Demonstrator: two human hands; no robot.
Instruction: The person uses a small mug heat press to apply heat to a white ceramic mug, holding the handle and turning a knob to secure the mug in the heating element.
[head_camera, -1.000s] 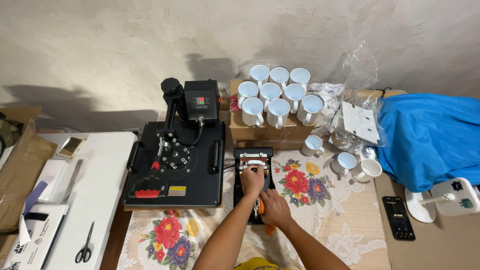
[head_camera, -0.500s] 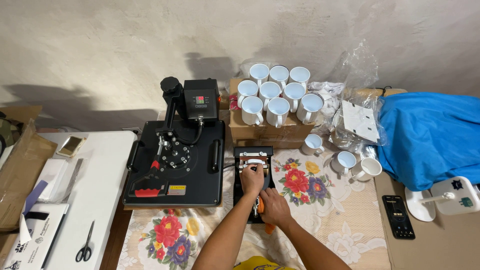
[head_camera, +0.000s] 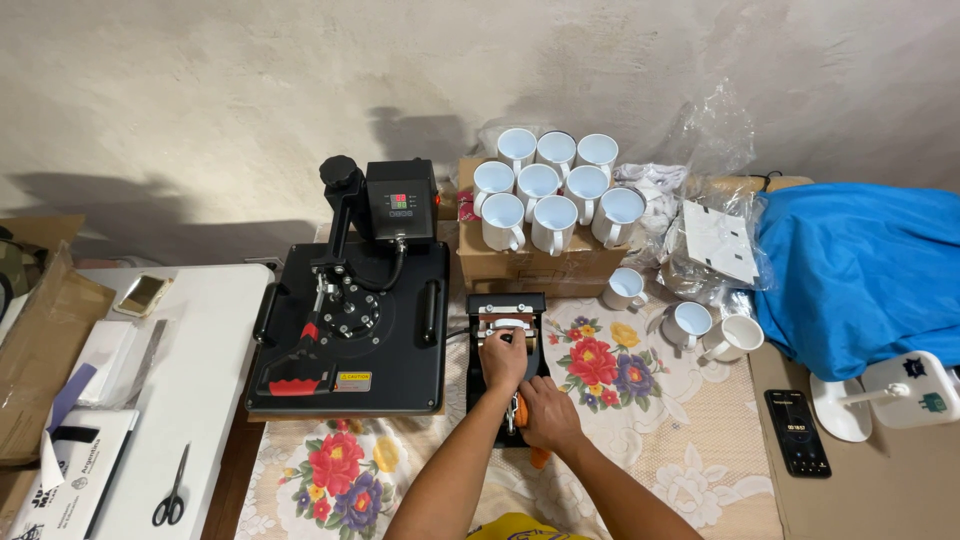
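We observe the left hand resting closed on the white mug seated in the small black mug press, which stands on the floral-clothed desk just right of the flat heat press. The right hand grips the press's orange-handled lever.
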